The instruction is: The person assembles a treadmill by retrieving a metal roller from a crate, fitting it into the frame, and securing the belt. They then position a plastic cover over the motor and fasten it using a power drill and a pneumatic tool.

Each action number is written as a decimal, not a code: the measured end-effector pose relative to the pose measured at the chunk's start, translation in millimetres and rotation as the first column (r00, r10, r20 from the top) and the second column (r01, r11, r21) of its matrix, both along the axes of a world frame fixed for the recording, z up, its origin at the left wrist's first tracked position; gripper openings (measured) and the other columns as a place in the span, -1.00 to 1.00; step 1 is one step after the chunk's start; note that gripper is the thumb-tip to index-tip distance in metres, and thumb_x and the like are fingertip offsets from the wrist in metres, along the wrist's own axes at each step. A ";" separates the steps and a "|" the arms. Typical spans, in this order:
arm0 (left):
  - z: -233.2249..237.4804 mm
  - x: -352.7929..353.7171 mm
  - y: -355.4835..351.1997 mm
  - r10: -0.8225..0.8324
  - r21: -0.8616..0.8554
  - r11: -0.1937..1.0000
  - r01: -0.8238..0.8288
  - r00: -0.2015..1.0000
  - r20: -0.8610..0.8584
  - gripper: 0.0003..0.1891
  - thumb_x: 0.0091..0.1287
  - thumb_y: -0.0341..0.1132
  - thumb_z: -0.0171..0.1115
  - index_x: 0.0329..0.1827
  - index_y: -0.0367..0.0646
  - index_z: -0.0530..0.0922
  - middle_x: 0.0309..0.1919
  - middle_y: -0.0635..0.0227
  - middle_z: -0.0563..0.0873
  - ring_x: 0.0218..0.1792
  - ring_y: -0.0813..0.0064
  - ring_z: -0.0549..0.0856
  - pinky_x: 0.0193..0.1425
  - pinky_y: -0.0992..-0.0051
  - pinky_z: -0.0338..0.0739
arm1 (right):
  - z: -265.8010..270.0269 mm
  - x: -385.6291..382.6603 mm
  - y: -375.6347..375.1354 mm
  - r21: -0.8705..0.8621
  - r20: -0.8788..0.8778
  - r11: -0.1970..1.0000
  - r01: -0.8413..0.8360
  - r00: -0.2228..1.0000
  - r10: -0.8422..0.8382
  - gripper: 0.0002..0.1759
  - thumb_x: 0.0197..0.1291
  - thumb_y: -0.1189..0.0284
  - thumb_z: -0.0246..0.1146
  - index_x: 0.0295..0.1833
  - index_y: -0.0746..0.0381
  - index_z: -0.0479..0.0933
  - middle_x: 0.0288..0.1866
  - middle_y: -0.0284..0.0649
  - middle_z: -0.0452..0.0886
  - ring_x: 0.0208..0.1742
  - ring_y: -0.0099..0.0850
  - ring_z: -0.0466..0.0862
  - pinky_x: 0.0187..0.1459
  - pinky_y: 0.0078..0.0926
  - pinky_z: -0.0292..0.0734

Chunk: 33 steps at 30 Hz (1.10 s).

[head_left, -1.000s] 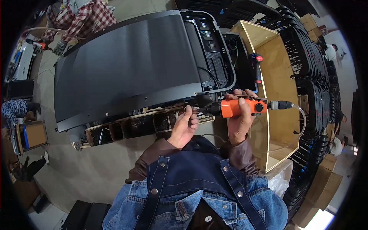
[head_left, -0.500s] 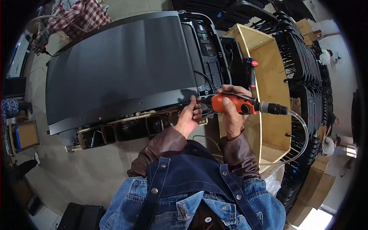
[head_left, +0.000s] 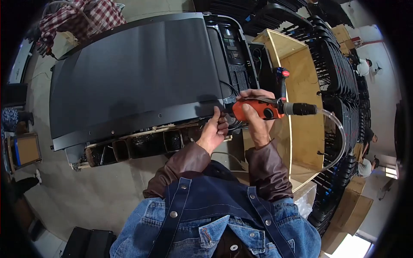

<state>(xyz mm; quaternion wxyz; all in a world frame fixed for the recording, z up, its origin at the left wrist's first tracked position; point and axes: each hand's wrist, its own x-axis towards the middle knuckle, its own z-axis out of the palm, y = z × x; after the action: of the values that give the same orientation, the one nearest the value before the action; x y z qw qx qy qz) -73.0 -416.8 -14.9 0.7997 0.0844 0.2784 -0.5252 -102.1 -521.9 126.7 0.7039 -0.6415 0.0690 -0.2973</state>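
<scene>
My right hand [head_left: 257, 118] is wrapped round an orange pneumatic screwdriver [head_left: 254, 110], which lies level with its nose pointing left. A clear air hose [head_left: 340, 133] curves away from its rear fitting. My left hand [head_left: 214, 131] is closed at the screwdriver's nose, thumb up and fingers curled, beside the front right corner of a large dark panel [head_left: 142, 73]. Whatever those fingers pinch is hidden. Small screws or holes dot the panel's front edge. Beyond its right end, a black frame [head_left: 234, 56] with slots and a cable shows.
An open plywood box [head_left: 307, 99] stands at the right, with a red-and-black power tool [head_left: 283, 79] at its left edge. Stacked black frames [head_left: 337, 64] rise behind it. Under the panel is a wooden pallet [head_left: 122, 150]. Another person in a checked shirt [head_left: 92, 19] works at the far left corner.
My right hand and the screwdriver have shifted slightly left and up, towards my left hand, which stays nearly in place. The other person's arm has moved slightly at the far corner.
</scene>
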 end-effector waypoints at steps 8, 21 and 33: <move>-1.5 -41.5 54.9 -0.321 0.340 0.924 0.175 0.837 0.442 -0.51 0.61 0.05 -0.06 -0.03 -0.24 0.62 -0.47 0.51 0.50 -0.48 0.60 0.52 -0.43 0.54 0.42 | 12.1 26.0 6.0 -0.214 -0.129 0.944 -0.252 0.965 0.228 -0.62 -0.04 0.69 0.38 -0.03 0.29 0.56 -0.11 -0.16 0.70 -0.05 -0.36 0.72 0.05 -0.37 0.64; -5.4 -36.8 108.2 -0.360 0.234 0.932 0.277 0.791 0.495 -0.71 0.53 -0.17 0.22 0.13 -0.18 0.59 -0.26 0.42 0.69 -0.28 0.63 0.66 -0.20 0.59 0.56 | -8.7 8.8 -8.0 -0.116 -0.019 0.982 -0.147 0.989 0.146 -0.56 0.13 0.62 0.43 0.10 0.29 0.44 -0.06 -0.04 0.67 -0.02 -0.24 0.72 0.12 -0.19 0.65; 14.5 -39.5 99.3 -0.320 0.180 0.947 0.265 0.799 0.509 -0.70 0.47 -0.28 0.28 0.15 -0.26 0.59 -0.11 0.30 0.73 -0.15 0.54 0.71 -0.04 0.53 0.64 | -42.9 2.1 15.3 -0.021 -0.321 0.995 -0.093 0.944 0.082 -0.62 0.08 0.65 0.41 0.05 0.36 0.54 -0.05 -0.12 0.73 -0.02 -0.43 0.71 0.08 -0.38 0.63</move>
<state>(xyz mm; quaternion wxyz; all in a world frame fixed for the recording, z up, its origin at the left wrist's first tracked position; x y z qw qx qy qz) -112.6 -317.5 -0.4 0.7492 0.3085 0.0553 -0.5835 -100.0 -506.6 83.8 0.6844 -0.6959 0.1482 -0.1592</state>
